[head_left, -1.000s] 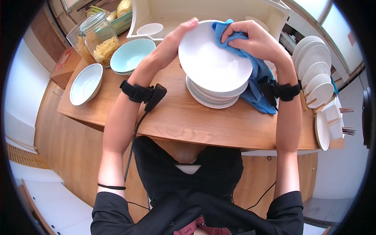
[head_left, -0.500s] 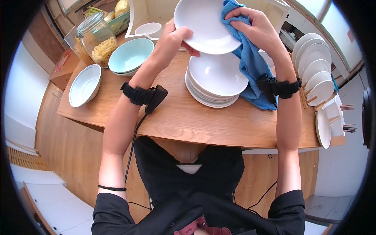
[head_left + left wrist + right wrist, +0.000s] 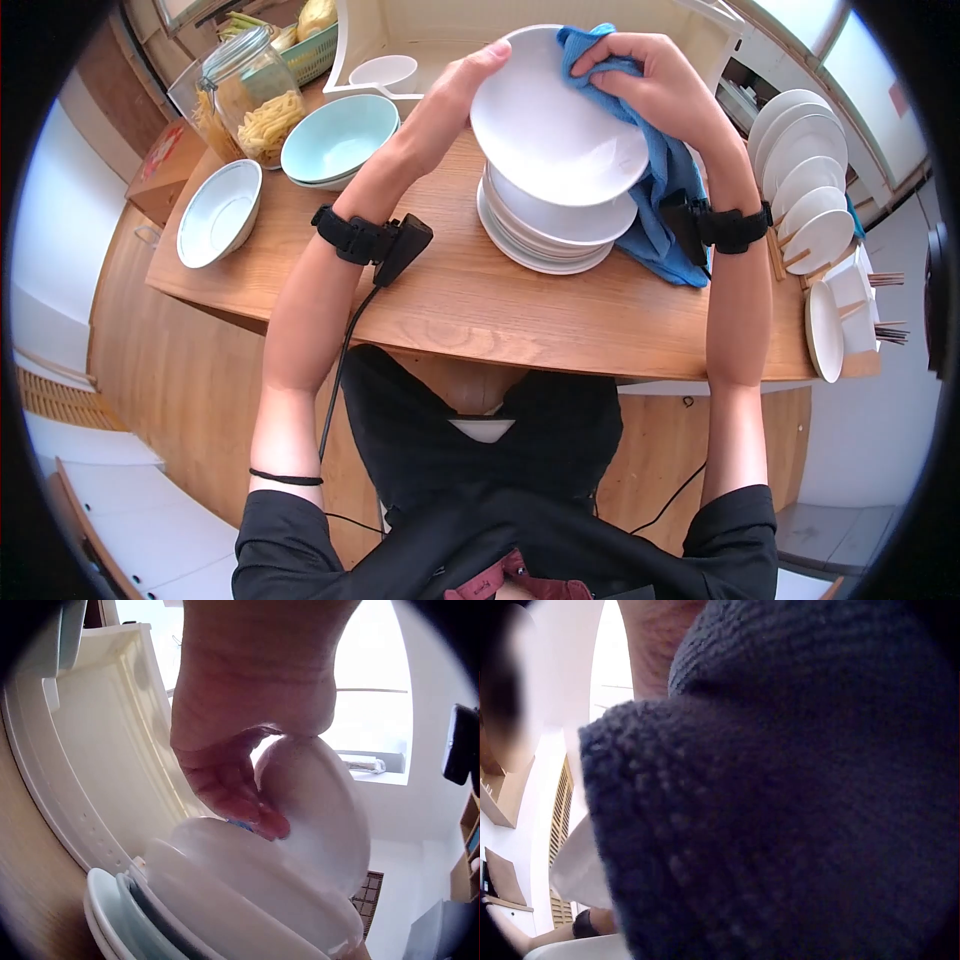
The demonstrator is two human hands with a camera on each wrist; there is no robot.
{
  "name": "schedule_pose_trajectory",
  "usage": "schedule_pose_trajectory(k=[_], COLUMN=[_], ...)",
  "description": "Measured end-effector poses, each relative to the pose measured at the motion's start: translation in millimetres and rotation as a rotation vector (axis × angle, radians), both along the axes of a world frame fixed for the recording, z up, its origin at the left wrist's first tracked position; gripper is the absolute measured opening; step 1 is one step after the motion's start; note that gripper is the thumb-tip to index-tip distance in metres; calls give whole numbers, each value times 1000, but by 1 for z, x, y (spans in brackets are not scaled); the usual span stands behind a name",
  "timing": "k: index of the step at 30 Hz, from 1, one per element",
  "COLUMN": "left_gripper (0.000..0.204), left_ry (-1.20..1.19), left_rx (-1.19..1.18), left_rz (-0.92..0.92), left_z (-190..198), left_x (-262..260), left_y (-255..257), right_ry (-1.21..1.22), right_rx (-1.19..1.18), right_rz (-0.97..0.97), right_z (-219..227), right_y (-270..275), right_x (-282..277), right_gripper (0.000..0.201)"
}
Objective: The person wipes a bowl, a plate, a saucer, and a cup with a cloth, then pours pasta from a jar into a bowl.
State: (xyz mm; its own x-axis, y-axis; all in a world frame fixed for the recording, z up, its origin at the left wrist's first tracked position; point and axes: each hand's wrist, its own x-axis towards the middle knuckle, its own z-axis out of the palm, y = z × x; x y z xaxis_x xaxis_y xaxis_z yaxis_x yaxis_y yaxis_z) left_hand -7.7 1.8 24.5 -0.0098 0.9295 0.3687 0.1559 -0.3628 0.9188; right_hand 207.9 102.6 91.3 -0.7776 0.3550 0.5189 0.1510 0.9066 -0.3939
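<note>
My left hand grips the left rim of a shallow white bowl, thumb at the rim. In the left wrist view its fingers curl against the underside of the bowl. My right hand pinches a blue cloth over the bowl's upper right rim. The rest of the cloth hangs down to the table and fills most of the right wrist view. The bowl is tilted above a stack of white dishes and partly hides it.
Left on the wooden table are pale blue bowls, a white bowl and a pasta jar. Behind stands a cream bin. On the right, plates stand in a rack beside an upright oval dish.
The bowl rose away from the stack with its tilt changed, then came back down over it. My left hand's hold shifted on the rim; my right hand kept the cloth at the upper right rim.
</note>
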Motion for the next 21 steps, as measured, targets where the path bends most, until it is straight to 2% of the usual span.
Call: schedule_pose_trajectory(k=[2,5,8,10,13,16,18,21], left_gripper=[60,64,62,56,54,54,35,36], left_ry=[-28,-34,42,-26,-29,-14,23,0], left_rx=[64,144,118,89,128,130,164,89], left_rz=[30,-56,-15,17,44,-2,-45,-110], left_z=[3,9,7,7,5,2,-1,-1], left_x=[3,5,14,12,4,0,0,-1], left_y=[1,1,-3,-3,-2,0,3,1], right_ry=[87,176,234,213,115,-5,-38,-122], right_rx=[-12,26,37,86,4,6,-22,-64], right_rz=[-12,-243,-211,-218,-139,-62,-22,24], right_z=[-1,0,-7,-10,-7,0,4,6], right_y=[10,19,30,31,19,3,-9,-20], right_x=[1,4,0,1,0,0,0,-2], right_gripper=[21,20,23,23,21,20,19,20])
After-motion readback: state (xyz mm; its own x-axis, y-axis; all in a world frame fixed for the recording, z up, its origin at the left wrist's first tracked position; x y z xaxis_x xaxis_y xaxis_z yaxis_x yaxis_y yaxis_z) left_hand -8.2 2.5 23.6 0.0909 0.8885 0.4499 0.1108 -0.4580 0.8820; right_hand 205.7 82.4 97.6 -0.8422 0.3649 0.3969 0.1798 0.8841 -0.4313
